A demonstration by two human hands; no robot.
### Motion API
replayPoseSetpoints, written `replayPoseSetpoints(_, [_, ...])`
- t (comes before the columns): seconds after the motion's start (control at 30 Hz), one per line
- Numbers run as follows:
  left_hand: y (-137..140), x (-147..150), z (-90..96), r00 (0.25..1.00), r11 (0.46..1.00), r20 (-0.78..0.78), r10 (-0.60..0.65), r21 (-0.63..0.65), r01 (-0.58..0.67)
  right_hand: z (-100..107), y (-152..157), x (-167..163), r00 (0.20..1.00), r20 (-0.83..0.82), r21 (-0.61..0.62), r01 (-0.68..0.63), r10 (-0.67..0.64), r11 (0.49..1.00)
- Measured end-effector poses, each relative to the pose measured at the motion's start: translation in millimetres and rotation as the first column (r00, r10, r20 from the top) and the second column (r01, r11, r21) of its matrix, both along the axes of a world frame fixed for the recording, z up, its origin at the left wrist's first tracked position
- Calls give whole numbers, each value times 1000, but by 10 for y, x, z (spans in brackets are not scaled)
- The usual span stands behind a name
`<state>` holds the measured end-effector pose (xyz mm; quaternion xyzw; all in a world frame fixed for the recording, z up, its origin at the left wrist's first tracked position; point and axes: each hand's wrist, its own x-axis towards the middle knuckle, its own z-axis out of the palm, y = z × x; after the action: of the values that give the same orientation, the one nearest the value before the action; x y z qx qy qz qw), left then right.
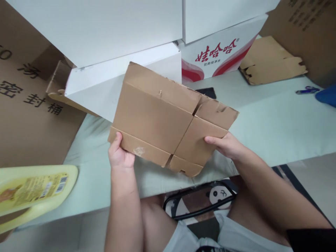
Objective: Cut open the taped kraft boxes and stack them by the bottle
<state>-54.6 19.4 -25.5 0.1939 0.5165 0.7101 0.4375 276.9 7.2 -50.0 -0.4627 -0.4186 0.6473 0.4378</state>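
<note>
A flattened brown cardboard box (157,115) is held tilted above the pale green table, its flaps and fold lines showing. My left hand (119,152) grips its lower left corner, thumb on the near face and the other fingers behind it. On the right edge my right hand (227,143) pinches the box, thumb lying flat on the front and fingers hidden behind. A strip of clear tape shows on the lower flap. Just behind the box's upper edge, a dark flat object (208,92) lies on the table, partly covered.
White boxes (123,84) and a white and red printed carton (217,57) stand at the back. Another folded cardboard piece (273,63) lies back right, near a blue-purple item (307,90). A yellow bottle (39,192) lies at left on the table (283,129); a large carton (31,91) stands behind.
</note>
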Motion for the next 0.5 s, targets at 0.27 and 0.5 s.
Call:
replayPoseSetpoints(0.27, [-34, -150, -91, 994, 992, -44, -96, -82, 92, 244, 48, 225, 969, -165, -27, -191, 184, 981])
replayPoseSetpoints(0.5, [-50, 32, -40, 974, 969, -39, -225, -110, 220, 298, 117, 198, 843, 98, 63, -536, 529, 842])
